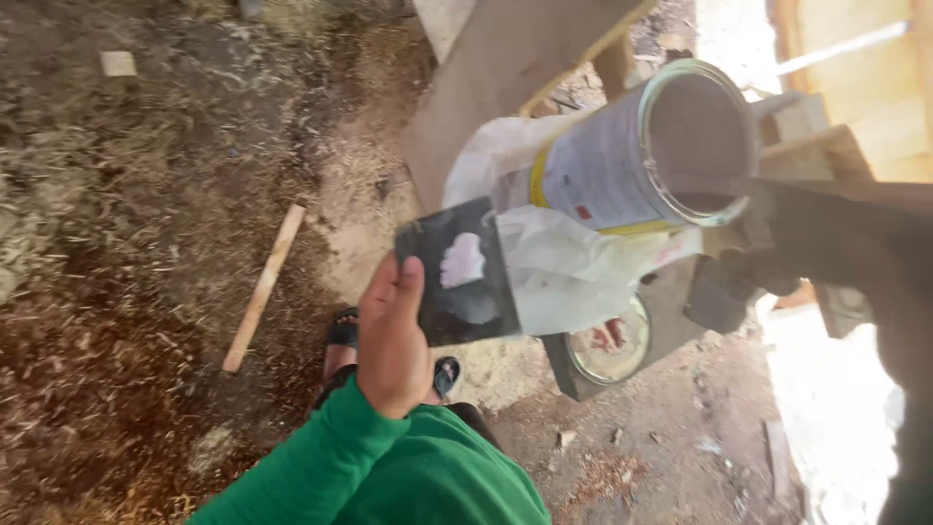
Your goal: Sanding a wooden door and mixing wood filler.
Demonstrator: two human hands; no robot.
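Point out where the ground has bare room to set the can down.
Free: the dirt left of the wooden stick, and the patch lower right of the lid. Crowded: around the tilted can, white bag, dark board and left hand.

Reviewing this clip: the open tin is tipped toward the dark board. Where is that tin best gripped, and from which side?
Probably around the tin's cylindrical wall near the open rim, from the right, where the right hand meets it. It lies tilted, mouth facing the camera, while the left hand holds the board.
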